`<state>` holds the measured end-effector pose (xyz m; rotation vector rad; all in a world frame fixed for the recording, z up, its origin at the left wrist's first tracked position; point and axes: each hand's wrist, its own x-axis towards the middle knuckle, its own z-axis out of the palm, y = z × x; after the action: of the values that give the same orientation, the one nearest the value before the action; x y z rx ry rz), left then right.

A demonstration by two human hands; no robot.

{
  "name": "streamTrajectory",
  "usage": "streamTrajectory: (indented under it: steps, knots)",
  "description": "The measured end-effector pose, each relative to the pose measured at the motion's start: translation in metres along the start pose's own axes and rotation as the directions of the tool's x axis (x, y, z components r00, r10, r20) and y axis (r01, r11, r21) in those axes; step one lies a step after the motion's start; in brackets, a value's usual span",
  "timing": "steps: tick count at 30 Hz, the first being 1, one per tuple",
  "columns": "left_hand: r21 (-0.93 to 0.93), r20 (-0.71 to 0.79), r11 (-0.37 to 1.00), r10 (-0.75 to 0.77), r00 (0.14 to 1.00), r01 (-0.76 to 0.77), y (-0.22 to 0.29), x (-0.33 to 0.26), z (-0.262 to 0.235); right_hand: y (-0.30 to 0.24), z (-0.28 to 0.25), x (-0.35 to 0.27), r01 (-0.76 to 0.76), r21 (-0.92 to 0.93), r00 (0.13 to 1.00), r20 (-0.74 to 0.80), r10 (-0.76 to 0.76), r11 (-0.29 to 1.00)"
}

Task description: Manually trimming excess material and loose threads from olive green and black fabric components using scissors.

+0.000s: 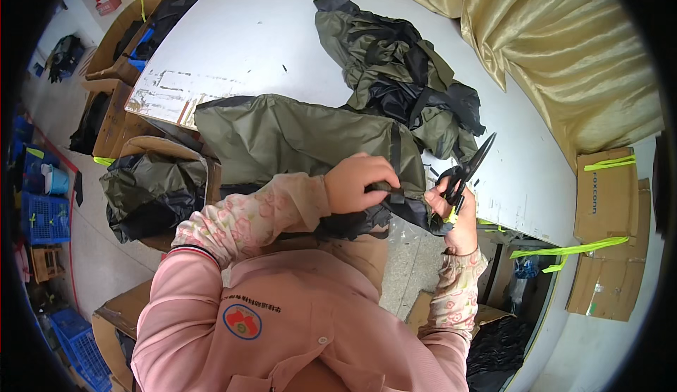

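Olive-green and black fabric point(275, 131) drapes over the near edge of the white table point(247, 35) in front of me. My left hand point(361, 182) is closed, its fingers pinching the fabric near a black strip point(395, 148). To the right of it, my right hand point(457, 217) grips black scissors point(477, 159), their blades pointing up and away from me. The fabric's edge also lies against the right hand's thumb; whether it is pinched there I cannot tell. A second crumpled olive and black piece point(388, 57) lies further back on the table.
At the left, a cardboard box point(211, 180) holds more olive and black fabric point(151, 187). Blue crates point(46, 217) stand on the floor far left. Gold curtain cloth point(550, 46) hangs along the back right. Flattened cardboard point(606, 215) with yellow-green straps stands at the right.
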<state>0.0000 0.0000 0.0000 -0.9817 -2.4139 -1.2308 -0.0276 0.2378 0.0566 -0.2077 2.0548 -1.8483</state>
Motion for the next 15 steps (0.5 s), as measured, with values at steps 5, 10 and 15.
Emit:
streamTrajectory:
  steps: [5,10,15]
  knots:
    - [-0.724,0.42,0.411,-0.374,0.827,0.554,-0.007,-0.009,0.0,0.007,0.005,-0.008,0.091,-0.243,0.996,0.047,-0.082,0.966]
    - [-0.769,0.439,0.295,-0.401,0.804,0.567,-0.016,-0.01,0.004,-0.013,-0.013,-0.008,0.207,-0.884,0.965,0.114,-0.237,0.418]
    - [-0.8,0.424,0.253,-0.404,0.81,0.544,-0.018,-0.01,0.009,-0.041,-0.034,-0.014,0.284,-0.951,0.946,0.257,-0.199,0.12]
